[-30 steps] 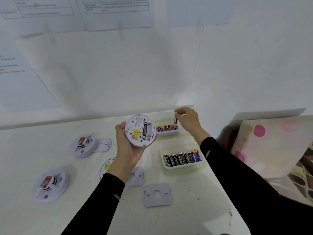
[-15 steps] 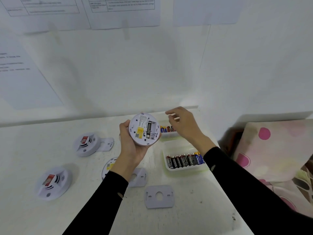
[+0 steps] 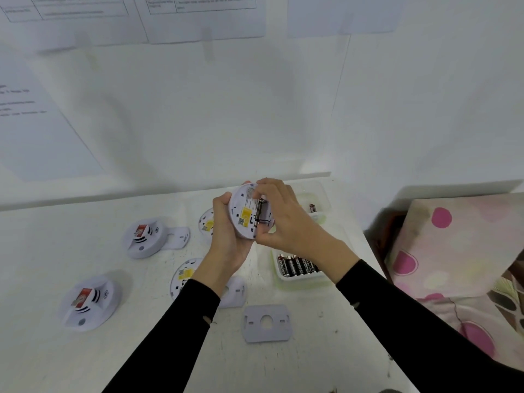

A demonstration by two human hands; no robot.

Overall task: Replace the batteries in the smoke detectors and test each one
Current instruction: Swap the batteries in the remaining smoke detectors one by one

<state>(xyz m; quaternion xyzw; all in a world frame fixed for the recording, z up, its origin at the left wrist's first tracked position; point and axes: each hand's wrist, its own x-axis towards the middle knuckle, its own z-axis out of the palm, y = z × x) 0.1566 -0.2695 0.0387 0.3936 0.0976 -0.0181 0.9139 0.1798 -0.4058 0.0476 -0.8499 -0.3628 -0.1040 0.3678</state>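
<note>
My left hand (image 3: 231,245) grips a round white smoke detector (image 3: 243,219) above the table, its back with a yellow label turned towards me. My right hand (image 3: 286,222) curls over the open battery compartment. Its forefinger and thumb pinch the two ends of a dark battery (image 3: 259,212) lying in the slot. Two detectors lie face up at the left, one further back (image 3: 143,236) and one nearer (image 3: 88,303). Two more lie face down, one behind my left hand (image 3: 206,222) and one under my left wrist (image 3: 181,276).
A near tray (image 3: 283,277) holds a row of batteries (image 3: 297,266). Behind my right hand, a far tray (image 3: 321,194) shows one battery (image 3: 312,207). Grey mounting plates lie at the front (image 3: 266,323), under my left arm (image 3: 236,293) and by the back detector (image 3: 178,236). Pink patterned cloth (image 3: 453,251) borders the table's right edge.
My right hand has left the far tray and come onto the back of the held detector, now pinching the battery in the slot. My left hand has tilted the detector slightly.
</note>
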